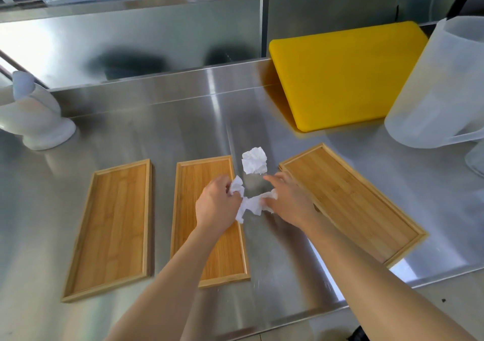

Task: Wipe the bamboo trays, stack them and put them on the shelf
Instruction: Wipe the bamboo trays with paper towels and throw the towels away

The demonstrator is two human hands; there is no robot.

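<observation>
Lying flat on the steel counter (183, 131) are three bamboo trays, none stacked: the left tray (112, 228) sits nearest the counter's left side, the middle tray (193, 183) runs parallel just beside it, and the right tray (348, 199) lies apart from them, turned at an angle. The right tray appears to have a second edge showing under its far corner, though whether another tray lies beneath it cannot be told for sure. Over the gap between the middle and right trays, both hands share one white paper towel (248, 204), stretched between them. The left hand (217, 204) hovers above the middle tray's right rim, its fingers curled closed around one end of the towel. The right hand (285, 202) is just beside the right tray's near-left edge, its fingers pinching the towel's other end, with the index finger pointing forward. A second crumpled wad of paper (254, 160) rests on the bare counter just beyond the hands, between the two trays. Farther back, a yellow cutting board (348, 73) leans against the steel back wall. A translucent plastic pitcher (442, 84) stands at the right edge, and a white ceramic piece (34, 113) stands at the far left. Above, a steel shelf (157, 0) carries clear plastic containers.
</observation>
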